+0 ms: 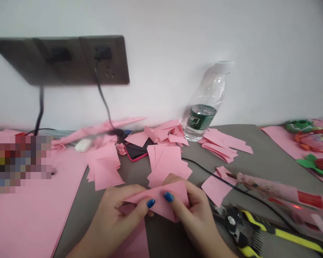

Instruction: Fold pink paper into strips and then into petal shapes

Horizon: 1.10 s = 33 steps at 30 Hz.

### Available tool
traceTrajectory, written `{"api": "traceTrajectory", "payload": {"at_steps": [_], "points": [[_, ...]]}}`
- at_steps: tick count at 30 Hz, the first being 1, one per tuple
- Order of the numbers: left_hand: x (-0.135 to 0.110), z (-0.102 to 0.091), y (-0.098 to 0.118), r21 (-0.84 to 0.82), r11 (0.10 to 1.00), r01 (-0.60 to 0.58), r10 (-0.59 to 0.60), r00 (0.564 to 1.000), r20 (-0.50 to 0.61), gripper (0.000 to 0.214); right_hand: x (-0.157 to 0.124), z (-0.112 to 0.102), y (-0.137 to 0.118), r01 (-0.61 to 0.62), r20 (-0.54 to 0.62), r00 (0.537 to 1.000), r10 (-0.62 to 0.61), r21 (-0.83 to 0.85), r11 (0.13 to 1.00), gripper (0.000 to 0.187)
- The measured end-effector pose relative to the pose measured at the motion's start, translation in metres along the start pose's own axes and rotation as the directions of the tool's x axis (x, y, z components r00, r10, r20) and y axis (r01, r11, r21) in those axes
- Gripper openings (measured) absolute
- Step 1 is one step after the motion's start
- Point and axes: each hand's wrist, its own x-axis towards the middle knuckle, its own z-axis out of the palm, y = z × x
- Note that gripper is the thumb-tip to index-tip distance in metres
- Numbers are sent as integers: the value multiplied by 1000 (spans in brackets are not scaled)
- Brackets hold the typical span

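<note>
Between my two hands a piece of pink paper (161,197) is held up, its upper edge folded over. My left hand (121,211) pinches its left end, the thumb lying on the front face. My right hand (190,209) grips the right part with the thumb pressed on the paper and the fingers behind. Just beyond them lies a fanned pile of pink paper pieces (167,163). Another pile of pink squares (103,166) is to its left. Under my left wrist more pink paper (136,238) shows on the grey table (78,211).
A water bottle (204,104) stands by the wall. Yellow-and-black pliers (239,229), a glue gun (282,190) and a black cable (204,170) lie at right. A phone (136,152) sits partly under paper. Large pink sheets (37,218) lie left, paper flowers (314,138) far right.
</note>
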Motion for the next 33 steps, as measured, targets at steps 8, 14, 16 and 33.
{"api": "traceTrajectory", "payload": {"at_steps": [8,14,16,33], "points": [[0,-1,-3,-25,999,-39,38,998,-46,19,3,0,-3,17,-42,999,-18,-12,1000,25],[-1,-1,-3,-13,999,-41,41,998,-57,20,1,0,-3,14,-55,998,-16,-37,999,24],[-1,-1,-3,-23,999,-39,38,998,-44,21,0,0,-3,10,-63,998,-13,-55,998,24],[-1,-2,0,25,1000,-16,18,996,-86,17,-2,-1,-1,-36,-115,993,25,-99,994,27]]}}
